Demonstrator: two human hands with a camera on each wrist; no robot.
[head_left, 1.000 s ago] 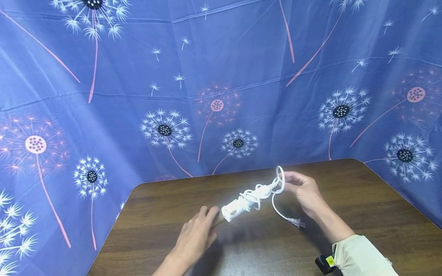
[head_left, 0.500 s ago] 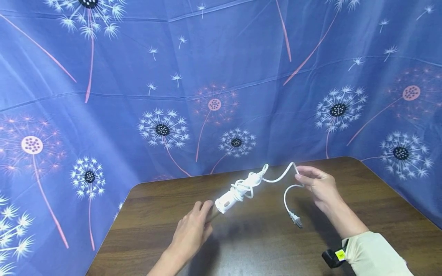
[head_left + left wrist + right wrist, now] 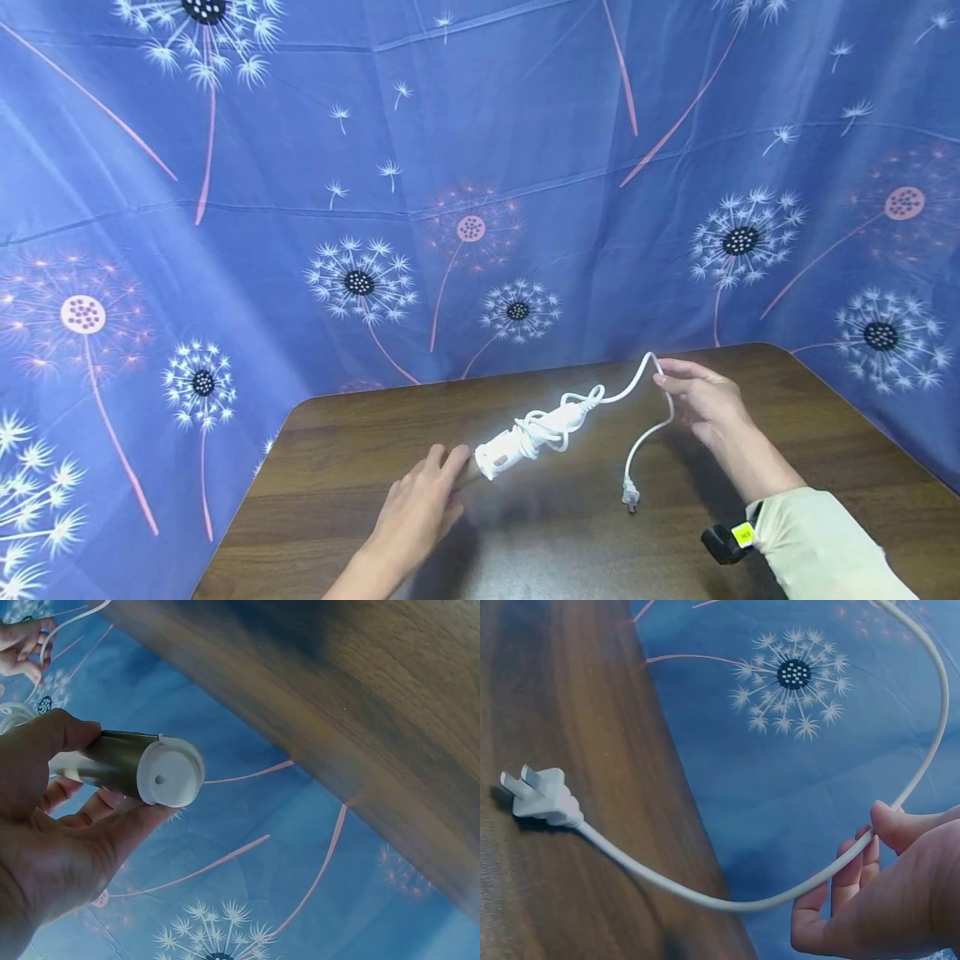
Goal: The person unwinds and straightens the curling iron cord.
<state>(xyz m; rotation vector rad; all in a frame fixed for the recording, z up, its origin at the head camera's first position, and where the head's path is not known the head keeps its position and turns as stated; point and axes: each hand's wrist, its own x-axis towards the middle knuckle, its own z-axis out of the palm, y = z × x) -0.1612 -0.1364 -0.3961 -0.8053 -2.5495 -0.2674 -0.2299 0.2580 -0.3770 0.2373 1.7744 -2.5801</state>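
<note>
White cord (image 3: pixel 739 906), probably limp, is pinched by the right hand (image 3: pixel 708 404) at the handle's two o'clock; the left hand (image 3: pixel 422 507) grips that stiff-looking handle (image 3: pixel 120 761), likely the surest hold.

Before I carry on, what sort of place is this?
Probably an indoor recording setup: a blue dandelion-print cloth hanging behind a wood-grain table, and a black wrist-worn device.

head: bright, device (image 3: pixel 536 435) overexposed | bench (image 3: pixel 555 504): glare low centre, soft shadows | wrist views: dimmer, softer detail
</note>
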